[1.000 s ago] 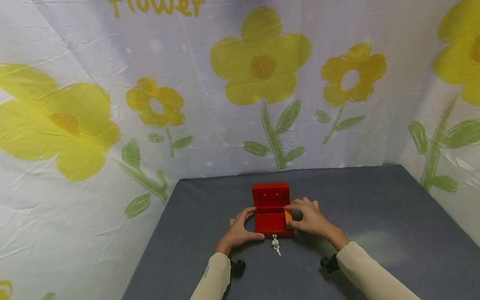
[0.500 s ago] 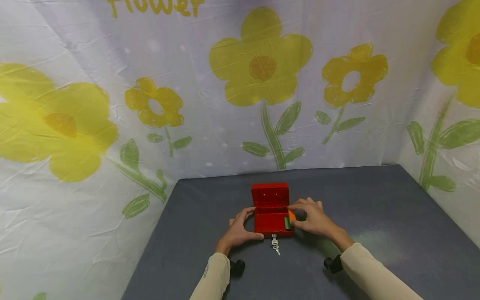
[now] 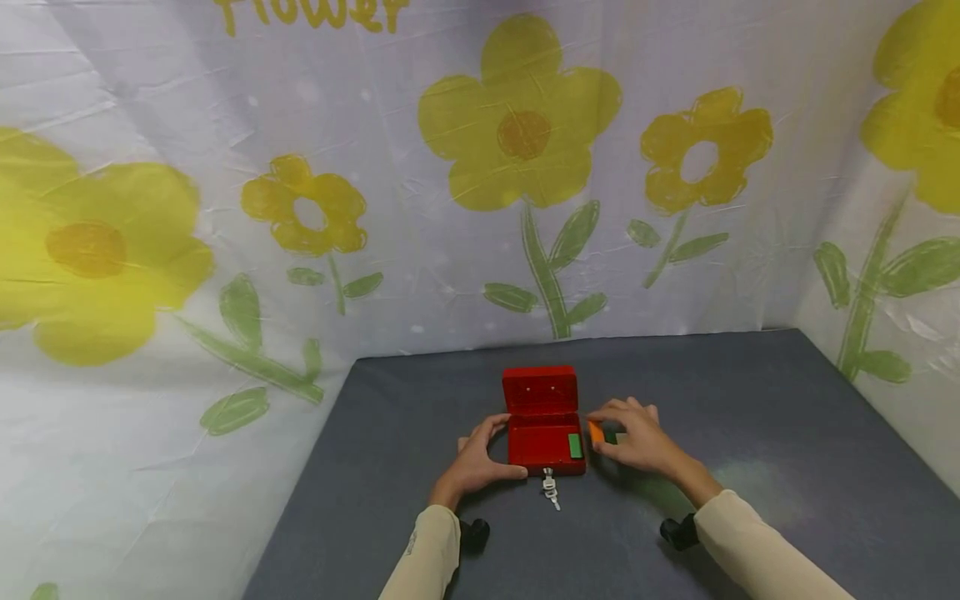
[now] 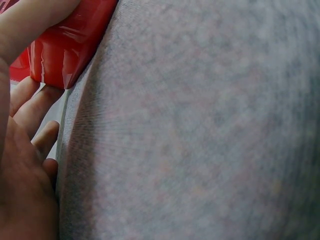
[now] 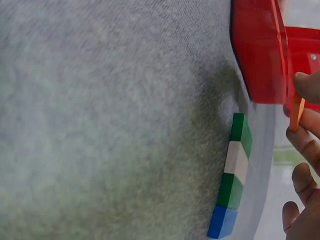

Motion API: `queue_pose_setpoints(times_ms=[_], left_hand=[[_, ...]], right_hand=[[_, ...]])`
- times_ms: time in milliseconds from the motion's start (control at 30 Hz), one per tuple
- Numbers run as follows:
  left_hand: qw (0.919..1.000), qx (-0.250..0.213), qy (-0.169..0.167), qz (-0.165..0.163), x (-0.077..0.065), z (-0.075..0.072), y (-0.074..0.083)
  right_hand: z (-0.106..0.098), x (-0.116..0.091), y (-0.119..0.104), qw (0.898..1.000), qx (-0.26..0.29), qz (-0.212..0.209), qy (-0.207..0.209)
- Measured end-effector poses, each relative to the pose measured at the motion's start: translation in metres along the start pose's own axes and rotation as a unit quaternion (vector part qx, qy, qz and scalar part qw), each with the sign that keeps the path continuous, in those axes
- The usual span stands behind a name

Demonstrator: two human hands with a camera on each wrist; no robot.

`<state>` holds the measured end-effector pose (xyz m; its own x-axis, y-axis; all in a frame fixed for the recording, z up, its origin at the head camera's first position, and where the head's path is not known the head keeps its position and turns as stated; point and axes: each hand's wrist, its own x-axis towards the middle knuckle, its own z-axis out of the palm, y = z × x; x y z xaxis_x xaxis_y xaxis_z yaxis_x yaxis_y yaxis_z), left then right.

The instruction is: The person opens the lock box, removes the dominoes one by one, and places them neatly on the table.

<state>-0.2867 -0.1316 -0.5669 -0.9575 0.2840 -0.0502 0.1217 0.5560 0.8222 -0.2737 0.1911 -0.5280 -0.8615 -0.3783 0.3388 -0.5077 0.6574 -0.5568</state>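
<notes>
A small red cash box (image 3: 536, 442) sits on the table with its lid (image 3: 540, 390) raised. My left hand (image 3: 480, 467) grips the box's left side, thumb at the front corner and fingers toward the back. Inside the box, against the right wall, lies a green block (image 3: 575, 446). Just to the right of the box, my right hand (image 3: 637, 437) pinches an orange block (image 3: 596, 432) between thumb and fingertips; in the right wrist view this block (image 5: 297, 112) looks thin and is held above the table. Keys (image 3: 551, 490) hang from the lock at the box's front.
On the table right of the box, the right wrist view shows a row of blocks: a green one (image 5: 241, 130), a white one (image 5: 236, 160), another green one (image 5: 230, 191) and a blue one (image 5: 222, 222). My right hand mostly hides them from the head view. A flower-printed curtain (image 3: 450, 283) stands behind the table.
My right hand has moved right with the orange block, from inside the box to outside its right wall. The green block in the box now shows fully. The left hand stays put.
</notes>
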Motion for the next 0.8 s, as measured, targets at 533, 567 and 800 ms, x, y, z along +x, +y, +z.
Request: queue_pose_setpoints(times_ms=[533,567,800], left_hand=[[0.9999,0.006,0.012,0.002,-0.006,0.01,0.001],[0.9999,0.007,0.013,0.001,-0.007,0.01,0.001],[0.9998,0.009,0.017,-0.003,-0.011,0.014,0.002]], right_hand=[[-0.016,-0.031,0.03,1.0,-0.017,-0.009,0.008],[-0.018,-0.033,0.032,1.0,-0.021,-0.008,0.008],[-0.028,-0.046,0.046,0.999,-0.05,0.006,0.015]])
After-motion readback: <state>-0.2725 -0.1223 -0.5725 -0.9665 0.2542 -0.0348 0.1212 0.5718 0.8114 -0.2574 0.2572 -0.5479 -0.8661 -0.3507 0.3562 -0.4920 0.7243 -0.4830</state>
